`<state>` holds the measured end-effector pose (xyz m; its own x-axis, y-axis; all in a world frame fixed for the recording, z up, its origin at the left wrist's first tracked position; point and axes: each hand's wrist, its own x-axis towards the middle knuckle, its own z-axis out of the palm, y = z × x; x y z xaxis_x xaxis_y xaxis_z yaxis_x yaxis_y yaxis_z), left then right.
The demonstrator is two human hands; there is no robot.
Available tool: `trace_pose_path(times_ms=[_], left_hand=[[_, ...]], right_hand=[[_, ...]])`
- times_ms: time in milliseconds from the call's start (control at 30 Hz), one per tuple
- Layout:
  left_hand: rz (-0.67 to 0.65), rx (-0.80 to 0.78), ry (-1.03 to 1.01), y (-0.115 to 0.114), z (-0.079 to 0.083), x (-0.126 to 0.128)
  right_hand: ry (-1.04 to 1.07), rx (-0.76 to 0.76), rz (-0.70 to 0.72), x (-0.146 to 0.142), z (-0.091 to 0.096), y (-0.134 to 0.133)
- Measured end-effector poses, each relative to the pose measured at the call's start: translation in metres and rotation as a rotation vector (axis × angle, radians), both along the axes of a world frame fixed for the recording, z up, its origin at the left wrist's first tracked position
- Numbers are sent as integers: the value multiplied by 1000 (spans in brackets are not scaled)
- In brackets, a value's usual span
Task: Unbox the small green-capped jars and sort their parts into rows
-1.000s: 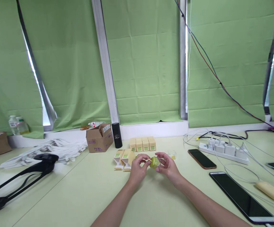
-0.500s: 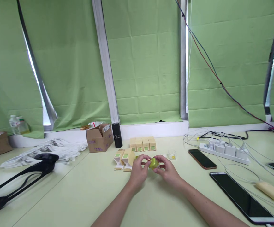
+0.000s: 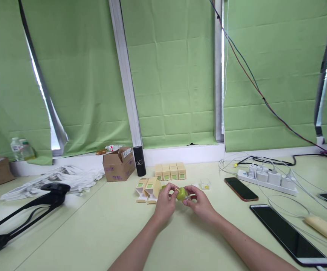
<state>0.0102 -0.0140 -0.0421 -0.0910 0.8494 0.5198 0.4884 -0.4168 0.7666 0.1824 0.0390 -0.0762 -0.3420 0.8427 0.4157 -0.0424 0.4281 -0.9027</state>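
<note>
Over the pale green table, both hands meet on a small round green object (image 3: 181, 193). My left hand (image 3: 165, 203) pinches its left side with thumb and fingers curled. My right hand (image 3: 200, 202) grips its right side, fingers closed around it. Just behind my left hand lie two opened cream-and-green cartons (image 3: 148, 189). A row of several closed cream boxes (image 3: 170, 171) stands further back. A small clear piece with a yellow dot (image 3: 205, 184) rests on the table behind my right hand.
A brown cardboard box (image 3: 118, 164) and a black cylinder (image 3: 139, 161) stand at the back. White papers (image 3: 58, 178) and a black strap device (image 3: 25, 210) lie to the left. Phones (image 3: 240, 189), a tablet (image 3: 289, 234), a power strip with chargers (image 3: 266, 177) and cables fill the right.
Both hands have drawn slightly closer together around the green object and shifted a little left; my right fingers have closed more tightly on it.
</note>
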Motion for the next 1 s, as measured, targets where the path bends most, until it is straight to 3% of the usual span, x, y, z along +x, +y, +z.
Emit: trace_pose_path(times_ms=[167,300,533,700,1000], left_hand=[[-8,39,-104,2,2,-3],[-36,86,-359,11,1,-8],[-9,-24,-712,22,0,-17],[50,-75,-754,22,-2,-21],[70,-120,-753,23,-5,-21]], right_hand=[[-1,12,-22,2,2,0],[17,25,-20,2,2,1],[16,82,-50,5,5,0],[96,94,-28,6,12,-5],[392,-178,131,11,21,-4]])
